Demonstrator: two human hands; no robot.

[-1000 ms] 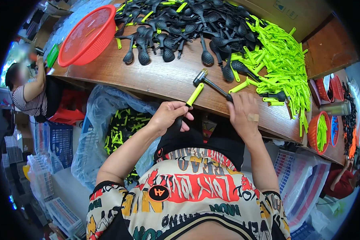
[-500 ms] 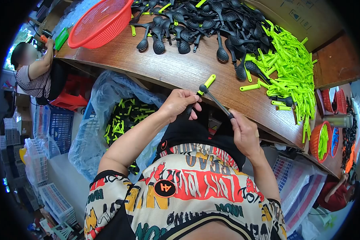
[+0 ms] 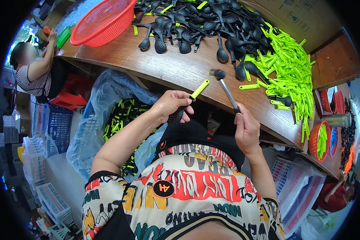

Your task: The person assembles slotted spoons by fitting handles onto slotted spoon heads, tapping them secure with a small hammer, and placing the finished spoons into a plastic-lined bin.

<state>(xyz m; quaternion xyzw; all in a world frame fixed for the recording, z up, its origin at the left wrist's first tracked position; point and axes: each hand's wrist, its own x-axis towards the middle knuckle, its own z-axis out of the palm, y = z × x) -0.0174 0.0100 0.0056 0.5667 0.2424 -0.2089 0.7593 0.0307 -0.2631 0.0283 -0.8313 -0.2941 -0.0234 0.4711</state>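
Left hand (image 3: 175, 107) held green-handled black plastic spoon (image 3: 200, 89) at tabletop (image 3: 168, 69) edge; right hand (image 3: 247, 130) gripped black-headed metal hammer (image 3: 228, 94). Green-black pieces (image 3: 118, 116) in plastic-lined bin (image 3: 82, 140) looked done; loose black spoons (image 3: 208, 26), green plastic handles (image 3: 286, 66) left.

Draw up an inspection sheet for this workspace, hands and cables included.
Surface: brown wooden table, glossy, reflecting light.
Job's things: green-handled black utensil and hammer, held up near the table edge; black utensil pile beside green handle pile.
Clutter: red basket on the table's left side.
Hands: left hand holds the green-handled utensil; right hand grips the hammer.
Cables: nothing seen on the table.
Surroundings: plastic-lined bin below left; person in striped top farther left.
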